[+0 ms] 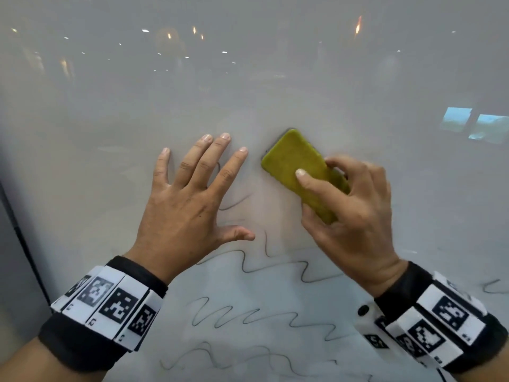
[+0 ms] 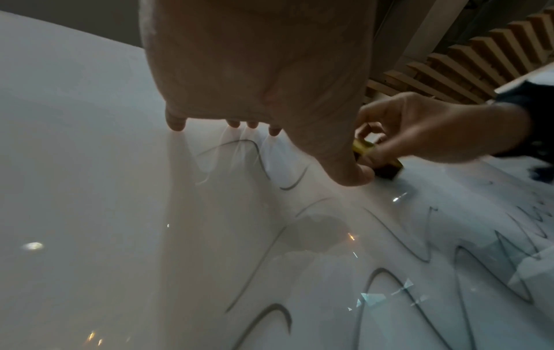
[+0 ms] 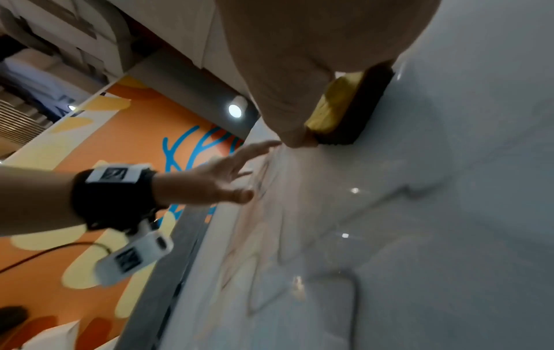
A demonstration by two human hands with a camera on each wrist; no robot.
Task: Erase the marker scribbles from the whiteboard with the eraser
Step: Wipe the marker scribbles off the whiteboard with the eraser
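Note:
My right hand (image 1: 349, 205) grips a yellow-backed eraser (image 1: 297, 166), thumb on its back, its dark felt face pressed flat against the whiteboard (image 1: 248, 78). The eraser (image 3: 344, 109) also shows in the right wrist view, and only partly in the left wrist view, eraser (image 2: 364, 146) behind my thumb. My left hand (image 1: 190, 194) lies spread with straight fingers, its fingertips (image 2: 177, 125) touching the board just left of the eraser. Black wavy marker scribbles (image 1: 275, 267) run below both hands, with more scribbles (image 2: 419, 248) lower down. A short curl of scribble (image 1: 234, 204) lies between the hands.
The whiteboard's dark left edge (image 1: 24, 244) runs down the left side. The board above the hands shows only reflections of ceiling lights. An orange patterned wall (image 3: 90, 189) lies beyond the board's edge, and wooden slats (image 2: 479, 59) show behind the right hand.

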